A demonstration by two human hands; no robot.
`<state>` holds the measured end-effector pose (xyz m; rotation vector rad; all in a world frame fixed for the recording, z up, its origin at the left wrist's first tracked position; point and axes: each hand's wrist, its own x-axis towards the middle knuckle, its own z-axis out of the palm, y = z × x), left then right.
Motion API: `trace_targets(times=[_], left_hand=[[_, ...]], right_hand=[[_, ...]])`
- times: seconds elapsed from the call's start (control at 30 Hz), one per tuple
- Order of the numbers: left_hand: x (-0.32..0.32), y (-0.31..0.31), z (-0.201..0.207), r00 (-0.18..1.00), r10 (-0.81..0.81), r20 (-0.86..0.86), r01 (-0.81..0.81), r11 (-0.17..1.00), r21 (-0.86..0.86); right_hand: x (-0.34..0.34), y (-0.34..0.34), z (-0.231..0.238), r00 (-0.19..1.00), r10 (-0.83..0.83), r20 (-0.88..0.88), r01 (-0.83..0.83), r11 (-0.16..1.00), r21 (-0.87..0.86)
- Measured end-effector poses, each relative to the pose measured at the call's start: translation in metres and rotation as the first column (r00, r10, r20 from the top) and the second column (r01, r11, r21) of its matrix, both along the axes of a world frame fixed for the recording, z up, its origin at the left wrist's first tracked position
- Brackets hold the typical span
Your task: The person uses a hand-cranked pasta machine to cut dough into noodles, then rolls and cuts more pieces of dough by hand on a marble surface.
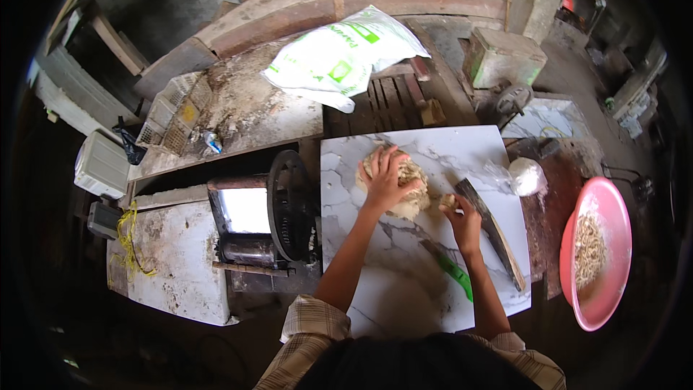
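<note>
A large lump of pale dough [408, 204] lies on the white marbled board [346, 245]. My left hand [387, 180] rests on top of it with the fingers spread. To the right of the lump, my right hand [464, 222] is closed around a small piece of dough [448, 202] pinched at the fingertips. Below that hand, a knife with a green handle [455, 276] lies on the board, its blade pointing up and left. A long dark wooden stick [492, 235] lies slantwise just right of my right hand.
A pink basin [626, 245] with dough strips stands at the right. A clear bag of white powder [528, 177] sits at the board's right edge. Left of the board is a roller machine with a dark wheel [289, 206]. A white sack [339, 65] and a plastic basket [170, 112] lie farther back.
</note>
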<state>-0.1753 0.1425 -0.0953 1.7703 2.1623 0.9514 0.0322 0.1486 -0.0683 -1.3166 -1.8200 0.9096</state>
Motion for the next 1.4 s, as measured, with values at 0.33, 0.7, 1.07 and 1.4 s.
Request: trace_targets(times=[0.33, 0.7, 1.07, 1.4], left_hand=[[0.003, 0.002, -0.004, 0.999, 0.024, -0.048, -0.02, 0.995, 0.098], [-0.001, 0.001, -0.008, 0.997, 0.059, -0.046, -0.054, 0.993, 0.101], [-0.002, -0.001, -0.007, 0.999, 0.044, 0.017, -0.046, 0.996, 0.072], [0.059, -0.041, 0.024, 0.869, 0.184, 0.459, -0.424, 0.755, 0.5]], right_hand=[[-0.04, 0.026, -0.018, 0.834, 0.134, 0.535, -0.316, 0.911, 0.265], [-0.043, 0.038, -0.021, 0.826, 0.101, 0.555, -0.371, 0.839, 0.399], [0.025, -0.003, 0.035, 0.937, -0.014, -0.35, -0.155, 0.88, -0.449], [0.029, -0.012, 0.036, 0.353, -0.452, -0.819, -0.419, 0.706, -0.571]])
